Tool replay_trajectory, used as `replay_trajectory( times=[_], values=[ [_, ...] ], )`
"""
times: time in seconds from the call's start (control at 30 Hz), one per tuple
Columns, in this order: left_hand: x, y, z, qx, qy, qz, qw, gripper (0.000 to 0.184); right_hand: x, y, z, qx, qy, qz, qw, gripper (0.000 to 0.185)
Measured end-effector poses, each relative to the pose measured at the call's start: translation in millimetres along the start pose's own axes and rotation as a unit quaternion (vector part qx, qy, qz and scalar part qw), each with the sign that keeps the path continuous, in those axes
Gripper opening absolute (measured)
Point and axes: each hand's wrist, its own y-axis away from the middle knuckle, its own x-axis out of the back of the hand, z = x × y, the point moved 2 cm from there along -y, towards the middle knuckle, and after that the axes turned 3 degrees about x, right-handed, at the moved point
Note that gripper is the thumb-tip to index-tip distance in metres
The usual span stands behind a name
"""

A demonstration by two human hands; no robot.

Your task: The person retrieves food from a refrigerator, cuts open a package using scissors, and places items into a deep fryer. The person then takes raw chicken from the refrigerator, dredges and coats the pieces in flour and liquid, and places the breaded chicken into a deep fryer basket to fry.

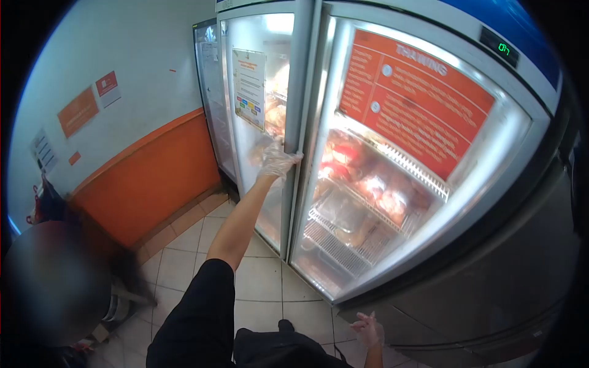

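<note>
My left hand [279,164], in a clear plastic glove, reaches forward with its fingers around the grey vertical edge of the left refrigerator door [297,80]. A printed sheet [250,89] is stuck on that door's glass, with lit food packs partly visible behind it. Low at the right, my right hand [368,331], also gloved, hangs with fingers apart and nothing in it. Behind the right glass door [322,135], red and pale wrapped food packs [383,193] and a clear-topped container [343,211] sit on wire shelves [343,245].
A red "THAWING" sign [417,98] covers the upper right door, below a green digital display [502,49]. An orange-panelled wall [153,184] stands at the left. A blurred grey rounded object [55,282] is near at lower left. The floor is tiled [257,279].
</note>
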Motion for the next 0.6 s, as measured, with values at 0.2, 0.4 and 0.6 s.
replay_trajectory(
  times=[0.2, 0.4, 0.6],
  values=[
    [32, 12, 30, 0.041, 0.037, -0.082, 0.995, 0.084, -134, -68, -13, 0.089, -0.136, 0.000, 0.987, 0.066],
    [75, 14, -40, 0.025, 0.047, -0.070, 0.996, 0.058, -330, -118, -47, 0.164, -0.137, 0.070, 0.974, 0.041],
    [284, 43, -144, 0.110, 0.087, -0.208, 0.968, 0.035, -463, -169, -99, 0.222, -0.121, 0.112, 0.961, 0.048]
  ],
)
